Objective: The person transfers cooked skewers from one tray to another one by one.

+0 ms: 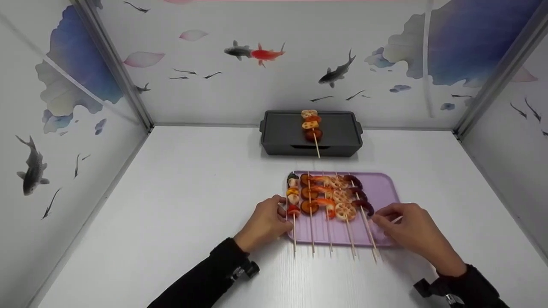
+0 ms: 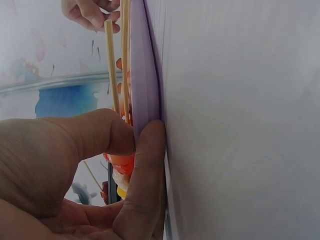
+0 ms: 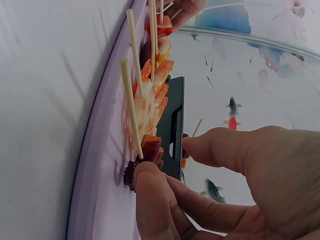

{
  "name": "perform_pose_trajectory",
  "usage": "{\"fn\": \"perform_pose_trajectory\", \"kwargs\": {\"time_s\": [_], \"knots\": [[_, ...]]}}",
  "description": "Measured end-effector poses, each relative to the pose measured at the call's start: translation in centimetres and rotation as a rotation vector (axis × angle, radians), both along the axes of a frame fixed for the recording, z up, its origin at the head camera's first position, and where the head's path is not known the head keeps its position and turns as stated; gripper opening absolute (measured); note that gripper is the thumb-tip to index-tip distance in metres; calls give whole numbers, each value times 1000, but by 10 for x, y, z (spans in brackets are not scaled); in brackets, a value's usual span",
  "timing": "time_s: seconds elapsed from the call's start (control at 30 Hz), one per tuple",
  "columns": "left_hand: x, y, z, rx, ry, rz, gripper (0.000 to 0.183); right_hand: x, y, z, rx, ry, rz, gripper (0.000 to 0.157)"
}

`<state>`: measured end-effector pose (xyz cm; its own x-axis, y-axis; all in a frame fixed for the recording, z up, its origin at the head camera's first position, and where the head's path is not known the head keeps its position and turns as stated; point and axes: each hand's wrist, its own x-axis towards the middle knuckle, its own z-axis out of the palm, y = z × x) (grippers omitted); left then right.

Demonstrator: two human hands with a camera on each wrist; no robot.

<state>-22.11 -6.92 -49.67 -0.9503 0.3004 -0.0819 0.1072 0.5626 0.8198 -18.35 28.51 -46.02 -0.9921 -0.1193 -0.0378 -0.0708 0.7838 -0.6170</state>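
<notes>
A lilac tray [image 1: 385, 188] lies on the white table with several rows of food skewers on it. My left hand [image 1: 266, 222] pinches the tray's left edge, thumb above and fingers against its outer side in the left wrist view. Beside that thumb lies a mixed skewer [image 1: 293, 199] with a red piece. Further right come brown round slices [image 1: 309, 207], shrimp [image 1: 324, 202], lotus root slices [image 1: 345, 211] and dark red octopus pieces [image 1: 363, 206]. My right hand [image 1: 406, 222] is over the tray's right side, fingertips right at the nearest octopus piece, thumb and forefinger apart.
Behind the tray stands a dark grey grill box [image 1: 282, 132] holding one skewer [image 1: 311, 125] with lotus root and a brown ball. Its stick points forward over the front edge. White panels [image 1: 291, 90] printed with fish enclose the table on three sides. Stick ends overhang the tray's front rim.
</notes>
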Motion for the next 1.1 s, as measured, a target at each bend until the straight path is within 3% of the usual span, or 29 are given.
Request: {"fn": "perform_pose_trajectory", "kwargs": {"time_s": [0.47, 1.1], "knots": [[0, 0, -1, -12, 46, -13, 62, -15, -4, 17, 14, 53, -1, 54], [-1, -1, -1, -9, 20, 2, 64, -48, -20, 37, -55, 112, 9, 54]]}}
